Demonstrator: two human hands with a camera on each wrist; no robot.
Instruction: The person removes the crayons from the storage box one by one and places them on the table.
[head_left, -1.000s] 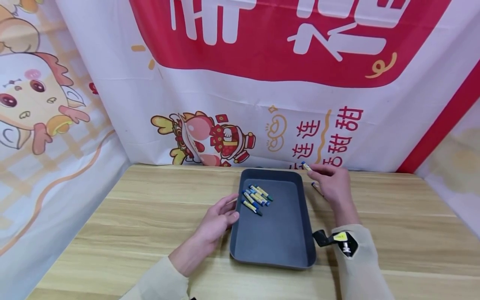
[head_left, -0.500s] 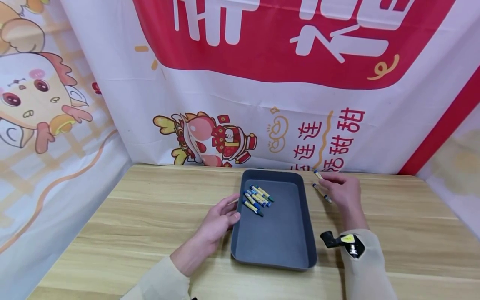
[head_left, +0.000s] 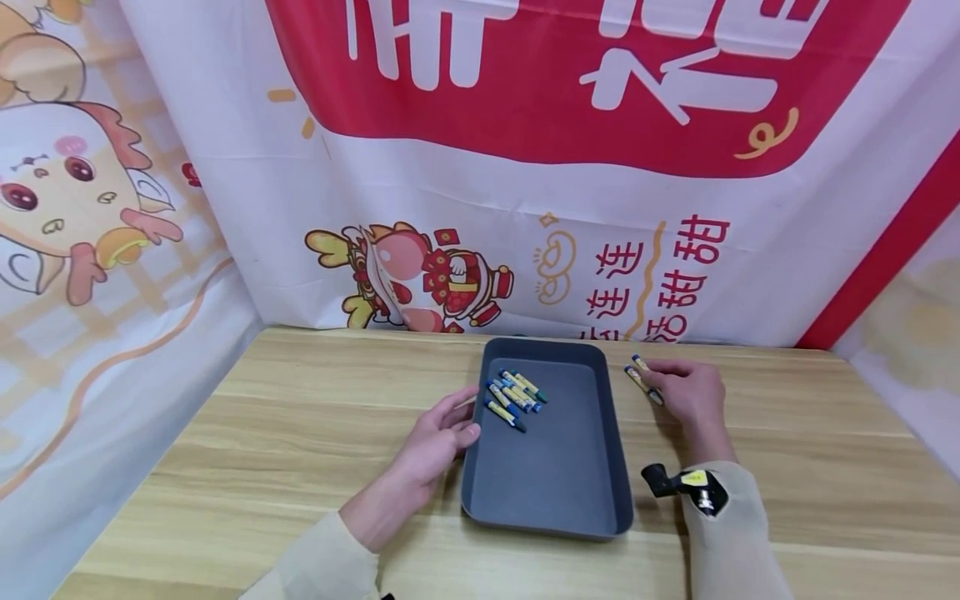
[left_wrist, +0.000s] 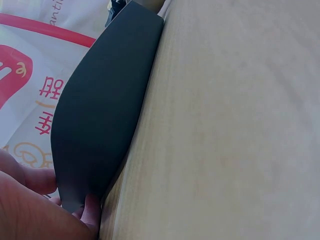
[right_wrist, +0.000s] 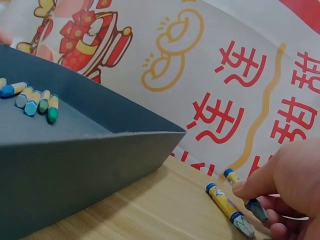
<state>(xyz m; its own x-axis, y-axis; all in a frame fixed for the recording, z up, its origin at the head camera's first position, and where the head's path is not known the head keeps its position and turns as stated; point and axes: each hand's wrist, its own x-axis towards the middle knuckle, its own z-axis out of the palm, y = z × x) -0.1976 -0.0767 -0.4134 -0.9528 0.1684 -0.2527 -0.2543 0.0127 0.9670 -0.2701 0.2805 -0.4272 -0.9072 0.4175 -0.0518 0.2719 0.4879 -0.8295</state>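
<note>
Looking down from the head view: my right hand (head_left: 688, 392) has come down from above the tray's far corner to the table (head_left: 300, 433), its grip now pinching one crayon (head_left: 640, 363) beside a second crayon (head_left: 645, 386); both lie just right of the grey tray (head_left: 555, 508), long axes running diagonally, far-left to near-right. So I judge this pair not yet in the tray. Loose crayons (head_left: 514, 394) already lie inside.

Left wrist: my left hand (left_wrist: 30, 210) rests on the tray wall (left_wrist: 100, 115), fingers relaxed.

Right wrist: fingertips (right_wrist: 250, 187) pinch the farther crayon (right_wrist: 245, 192); the nearer crayon (right_wrist: 227, 209) lies parallel.

Matt dark-grey plastic tray (head_left: 547, 492), pale wood-grain table (head_left: 247, 450), paper-wrapped wax crayons (head_left: 513, 392).
</note>
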